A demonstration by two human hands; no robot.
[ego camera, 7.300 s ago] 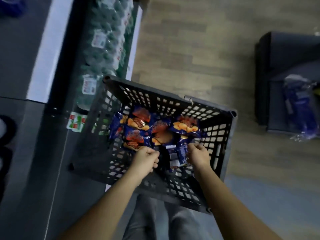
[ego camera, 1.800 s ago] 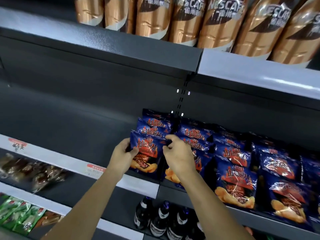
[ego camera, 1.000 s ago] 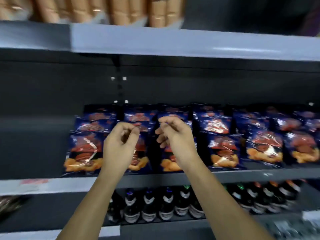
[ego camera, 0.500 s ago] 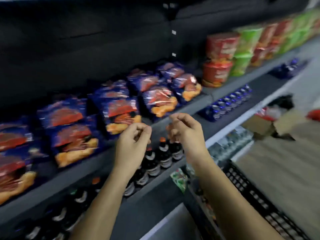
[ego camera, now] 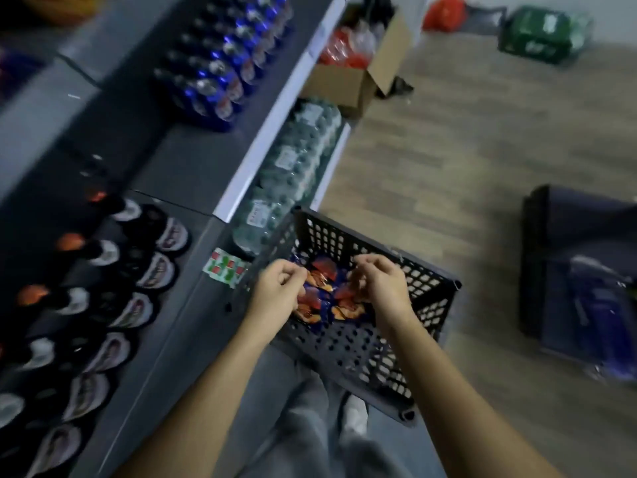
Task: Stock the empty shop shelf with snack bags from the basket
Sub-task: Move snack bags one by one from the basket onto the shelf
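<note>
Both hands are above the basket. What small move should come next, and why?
Probably lower the left hand and right hand onto the snack bags and grip some: both hands hover loosely curled, seemingly empty, and bags lie in the basket.

No text, brand or number legible; the frame is motion-blurred. Label-bearing items logged:
- Dark bottles (ego camera: 103,305): pale oval labels, print smeared.
- Water packs (ego camera: 296,167): white stickers with dark marks, unreadable.
- Blue bottles (ego camera: 220,63): labels show colour only.
- Red-green tag (ego camera: 225,269) at shelf edge: colour blocks, no characters resolved.
- Snack bags (ego camera: 320,291): red and orange print on blue, lettering unreadable.
- Green pack (ego camera: 544,32) on floor: white patches, unreadable.
</note>
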